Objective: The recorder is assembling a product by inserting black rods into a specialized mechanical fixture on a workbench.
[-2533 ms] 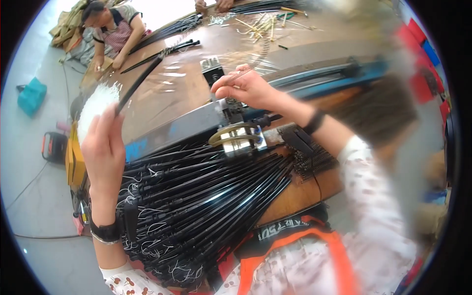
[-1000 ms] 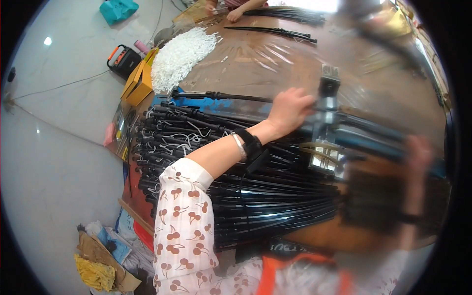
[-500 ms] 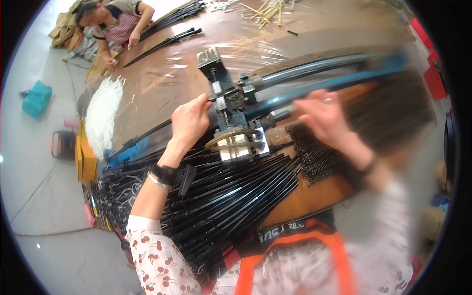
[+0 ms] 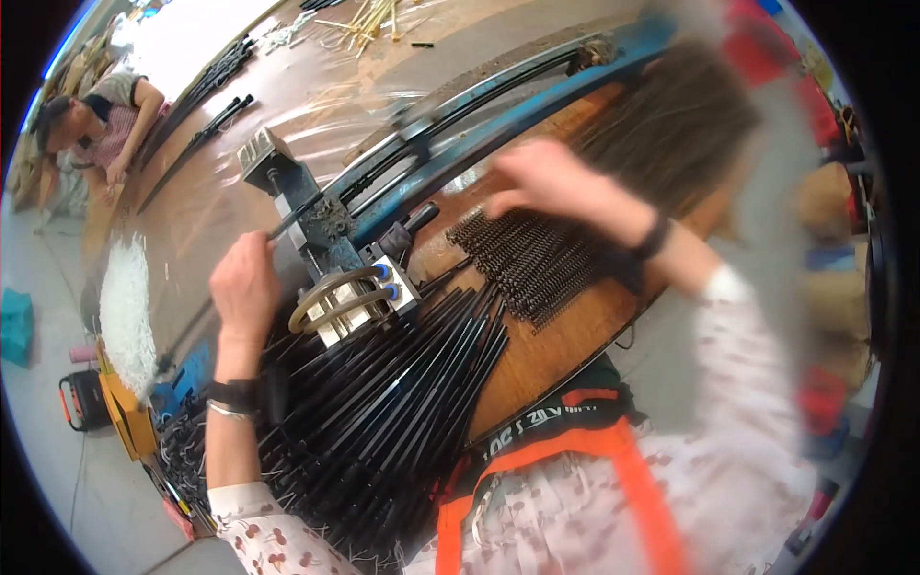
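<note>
My left hand (image 4: 244, 287) is closed round a thin black rod (image 4: 293, 220), whose upper end reaches the metal clamp fixture (image 4: 318, 225) on the blue bench machine. Behind the hand, the rod's lower length runs blurred to the lower left. My right hand (image 4: 551, 187) hovers over a bundle of dark coil springs (image 4: 532, 264), blurred by motion. Its finger and thumb look apart, with nothing visible between them. Between my hands are the machine's blue rail (image 4: 460, 153), a black handle (image 4: 420, 218) and a metal block with curved hoses (image 4: 350, 311).
Many black rods (image 4: 412, 374) fan out in front of me. Dark thin strands (image 4: 671, 129) lie right of the rail. A white heap (image 4: 127, 307) and a yellow box (image 4: 127, 412) are at the left. Another person (image 4: 110, 125) works at the far left, near more black rods (image 4: 201, 149).
The view has swung, so the machine and both hands appear farther left. The left hand has drawn back from the clamp fixture, still holding the rod. The right hand is now over the springs.
</note>
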Motion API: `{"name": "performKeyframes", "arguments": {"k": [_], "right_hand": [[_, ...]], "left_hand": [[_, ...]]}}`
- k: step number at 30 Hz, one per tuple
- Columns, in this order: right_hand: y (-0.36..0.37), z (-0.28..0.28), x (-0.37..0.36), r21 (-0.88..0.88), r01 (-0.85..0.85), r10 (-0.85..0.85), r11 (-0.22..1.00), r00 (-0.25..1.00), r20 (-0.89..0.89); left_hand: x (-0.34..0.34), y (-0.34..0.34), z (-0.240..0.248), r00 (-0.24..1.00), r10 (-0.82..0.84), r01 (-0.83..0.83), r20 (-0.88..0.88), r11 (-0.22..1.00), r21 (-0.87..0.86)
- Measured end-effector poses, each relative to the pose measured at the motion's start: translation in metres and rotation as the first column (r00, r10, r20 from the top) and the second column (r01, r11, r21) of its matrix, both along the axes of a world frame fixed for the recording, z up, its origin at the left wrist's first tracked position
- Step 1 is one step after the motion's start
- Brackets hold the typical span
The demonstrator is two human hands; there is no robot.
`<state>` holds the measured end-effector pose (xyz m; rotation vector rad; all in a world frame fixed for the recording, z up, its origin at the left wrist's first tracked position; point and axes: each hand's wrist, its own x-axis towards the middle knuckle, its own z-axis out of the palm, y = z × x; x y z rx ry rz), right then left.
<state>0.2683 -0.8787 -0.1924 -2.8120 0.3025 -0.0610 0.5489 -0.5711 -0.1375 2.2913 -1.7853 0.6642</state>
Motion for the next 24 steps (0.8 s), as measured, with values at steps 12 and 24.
{"name": "performKeyframes", "arguments": {"k": [12, 24], "right_hand": [[0.007, -0.021, 0.012, 0.087, -0.456, 0.438, 0.886, 0.883, 0.17], [0.026, 0.002, 0.018, -0.064, -0.428, 0.409, 0.902, 0.891, -0.197]], "left_hand": [[-0.031, 0.044, 0.036, 0.962, 0.102, -0.245, 0.253, 0.732, 0.636], [-0.111, 0.049, 0.004, 0.981, -0.113, 0.185, -0.16, 0.807, 0.56]]}}
